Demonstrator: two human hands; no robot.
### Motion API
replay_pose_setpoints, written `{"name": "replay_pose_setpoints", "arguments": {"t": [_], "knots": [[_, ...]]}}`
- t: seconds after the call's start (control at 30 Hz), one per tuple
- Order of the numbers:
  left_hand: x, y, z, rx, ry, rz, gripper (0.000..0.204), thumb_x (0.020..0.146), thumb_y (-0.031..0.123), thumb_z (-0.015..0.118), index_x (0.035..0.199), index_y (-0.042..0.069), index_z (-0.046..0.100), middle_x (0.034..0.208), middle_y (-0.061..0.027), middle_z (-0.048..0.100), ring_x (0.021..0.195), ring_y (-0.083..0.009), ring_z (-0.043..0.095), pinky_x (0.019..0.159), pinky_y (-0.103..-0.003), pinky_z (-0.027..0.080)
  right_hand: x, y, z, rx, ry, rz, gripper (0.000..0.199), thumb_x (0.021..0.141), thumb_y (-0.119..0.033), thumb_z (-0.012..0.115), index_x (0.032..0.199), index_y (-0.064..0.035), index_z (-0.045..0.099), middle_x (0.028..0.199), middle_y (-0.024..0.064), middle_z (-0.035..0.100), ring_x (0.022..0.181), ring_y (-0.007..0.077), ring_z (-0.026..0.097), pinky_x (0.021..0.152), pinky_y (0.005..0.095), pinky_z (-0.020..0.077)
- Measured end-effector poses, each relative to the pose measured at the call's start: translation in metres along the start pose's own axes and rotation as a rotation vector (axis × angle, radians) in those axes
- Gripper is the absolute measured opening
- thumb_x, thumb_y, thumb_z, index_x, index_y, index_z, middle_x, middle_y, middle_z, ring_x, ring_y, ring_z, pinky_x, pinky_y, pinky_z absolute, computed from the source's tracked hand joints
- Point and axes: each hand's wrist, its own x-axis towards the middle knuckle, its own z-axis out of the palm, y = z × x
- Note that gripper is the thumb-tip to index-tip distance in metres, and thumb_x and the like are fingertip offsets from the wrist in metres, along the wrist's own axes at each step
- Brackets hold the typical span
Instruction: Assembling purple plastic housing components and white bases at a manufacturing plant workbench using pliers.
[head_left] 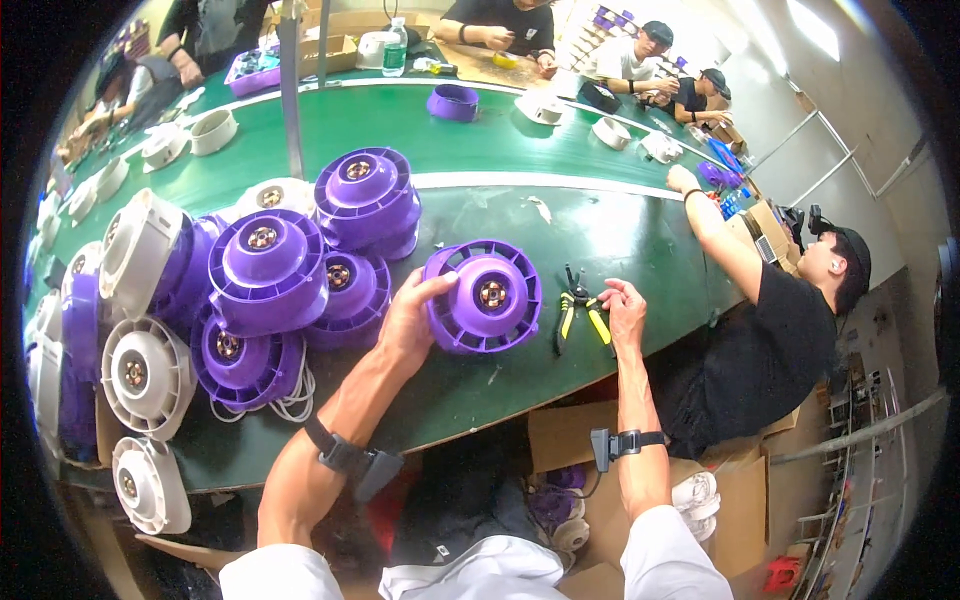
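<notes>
My left hand grips the left rim of a purple round fan housing that stands tilted on the green table, its brass hub facing me. My right hand rests on the table to the right of it, fingertips touching the yellow-handled pliers that lie between the hand and the housing. I cannot tell whether those fingers have closed around a handle.
A pile of purple and white fan housings crowds the table's left side. More parts ride the conveyor belt behind. A person in black works at my right; others sit across. Cardboard boxes stand below the table edge.
</notes>
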Motion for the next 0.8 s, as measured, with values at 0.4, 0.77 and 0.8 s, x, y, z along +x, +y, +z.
{"name": "replay_pose_setpoints", "arguments": {"t": [0.4, 0.77, 0.8], "knots": [[0.01, -0.013, -0.014, 0.584, 0.177, 0.133, 0.056, 0.085, 0.042, 0.065, 0.116, -0.004, 0.056, 0.102, -0.011, 0.063, 0.09, -0.0163, 0.057, 0.08, -0.029, 0.045, 0.001, 0.004, 0.008, -0.146, -0.039, -0.06, 0.023, 0.085, -0.011, 0.054, 0.102, -0.002, 0.066, 0.082, 0.0103, 0.07, 0.073, 0.0145, 0.066, 0.066, 0.0288, 0.0507], [0.003, -0.01, -0.012, 0.85, 0.115, 0.073, 0.053, 0.087, 0.05, 0.062, 0.1, -0.001, 0.068, 0.088, -0.0051, 0.065, 0.074, -0.0145, 0.056, 0.066, -0.028, 0.043, -0.053, -0.029, 0.015, -0.67, 0.149, -0.136, 0.038, 0.077, -0.034, 0.07, 0.098, -0.0038, 0.065, 0.1, 0.0152, 0.059, 0.098, 0.0313, 0.055, 0.084, 0.0427, 0.0452], [0.009, -0.011, -0.023, 0.851, 0.112, 0.125, 0.051, 0.088, 0.048, 0.061, 0.102, -0.001, 0.067, 0.09, -0.0042, 0.065, 0.075, -0.0141, 0.056, 0.064, -0.027, 0.042, -0.057, -0.027, 0.015, -0.647, 0.2, -0.239, 0.038, 0.075, -0.034, 0.071, 0.098, -0.0044, 0.065, 0.099, 0.015, 0.059, 0.097, 0.0317, 0.055, 0.082, 0.044, 0.0447]]}}
